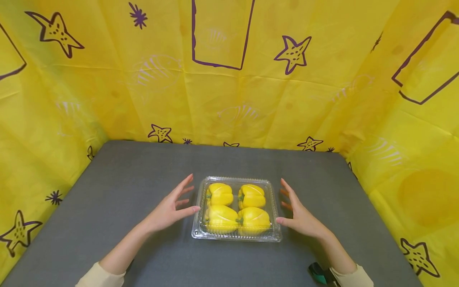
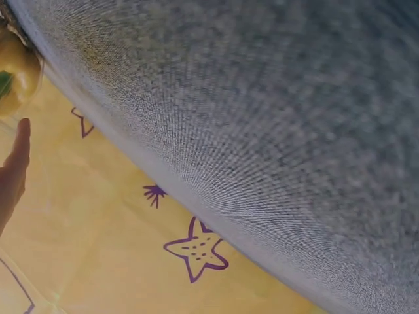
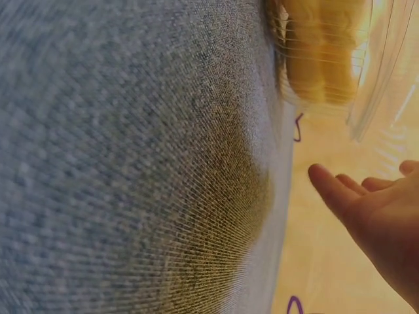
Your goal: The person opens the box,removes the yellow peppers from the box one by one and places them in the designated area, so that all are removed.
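Observation:
A clear plastic clamshell box (image 1: 234, 238) with its lid down sits on the grey table, and several yellow bell peppers (image 1: 222, 218) lie inside it in two rows. On its left side is my left hand (image 1: 172, 209), fingers extended and spread, thumb tip right at the box's edge. My right hand (image 1: 299, 215) mirrors it on the other side, with its thumb tip by the right rim. Whether either thumb touches the plastic I cannot tell. In the right wrist view, the hand (image 3: 383, 216) appears apart from the ridged box wall (image 3: 357, 124). Neither hand grips anything.
The grey tabletop (image 1: 161, 167) extends around the box. Yellow cloth (image 1: 229, 91) printed with purple starfish hangs along the back and both sides. A small black and green object (image 1: 317, 273) shows near the right forearm at the front.

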A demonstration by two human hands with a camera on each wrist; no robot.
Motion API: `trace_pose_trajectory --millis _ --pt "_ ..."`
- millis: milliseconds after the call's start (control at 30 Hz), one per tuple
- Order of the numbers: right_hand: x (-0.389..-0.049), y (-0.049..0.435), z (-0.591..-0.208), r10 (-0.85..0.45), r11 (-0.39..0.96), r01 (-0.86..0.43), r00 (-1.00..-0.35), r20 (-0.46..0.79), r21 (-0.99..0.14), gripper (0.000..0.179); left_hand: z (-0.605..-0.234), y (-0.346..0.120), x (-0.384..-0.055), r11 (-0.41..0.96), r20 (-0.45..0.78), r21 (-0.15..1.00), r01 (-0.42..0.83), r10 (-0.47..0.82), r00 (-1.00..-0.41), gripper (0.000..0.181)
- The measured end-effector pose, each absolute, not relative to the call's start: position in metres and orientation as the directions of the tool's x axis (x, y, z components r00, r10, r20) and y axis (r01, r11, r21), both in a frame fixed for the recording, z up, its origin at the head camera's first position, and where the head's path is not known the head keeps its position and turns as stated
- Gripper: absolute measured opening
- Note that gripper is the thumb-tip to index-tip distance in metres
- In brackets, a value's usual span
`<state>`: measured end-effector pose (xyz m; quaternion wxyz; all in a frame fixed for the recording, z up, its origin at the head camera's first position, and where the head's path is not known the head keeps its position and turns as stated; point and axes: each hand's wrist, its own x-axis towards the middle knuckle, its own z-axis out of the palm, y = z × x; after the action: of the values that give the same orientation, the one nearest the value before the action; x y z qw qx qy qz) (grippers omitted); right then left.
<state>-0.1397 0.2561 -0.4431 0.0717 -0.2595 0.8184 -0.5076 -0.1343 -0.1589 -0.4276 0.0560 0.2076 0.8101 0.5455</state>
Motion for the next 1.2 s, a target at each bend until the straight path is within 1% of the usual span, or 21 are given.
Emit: trace_pose_trajectory --millis 233,467,767,1200 --pt "-0.136 0.258 -0.444 -0.541 0.341 -0.383 -0.827 0.154 -0.859 0.112 -0.43 -0.161 -0.129 0.334 0.121 0.902 0.275 0.414 -0.902 0.094" --pt "-0.131 0.258 -0.442 -0.57 0.351 -0.352 -0.815 0.1 -0.868 0.115 -0.433 -0.163 -0.125 0.338 0.127 0.894 0.296 0.442 -0.888 0.097" --pt "-0.129 0.256 -0.445 -0.607 0.357 -0.354 -0.791 0.073 -0.864 0.123 -0.434 -0.164 -0.12 0.363 0.029 0.903 0.23 0.484 -0.874 0.102" --pt "-0.126 0.256 -0.449 -0.627 0.374 -0.368 -0.776 0.059 -0.851 0.13 -0.439 -0.158 -0.115 0.39 0.005 0.89 0.235 0.508 -0.861 0.117"
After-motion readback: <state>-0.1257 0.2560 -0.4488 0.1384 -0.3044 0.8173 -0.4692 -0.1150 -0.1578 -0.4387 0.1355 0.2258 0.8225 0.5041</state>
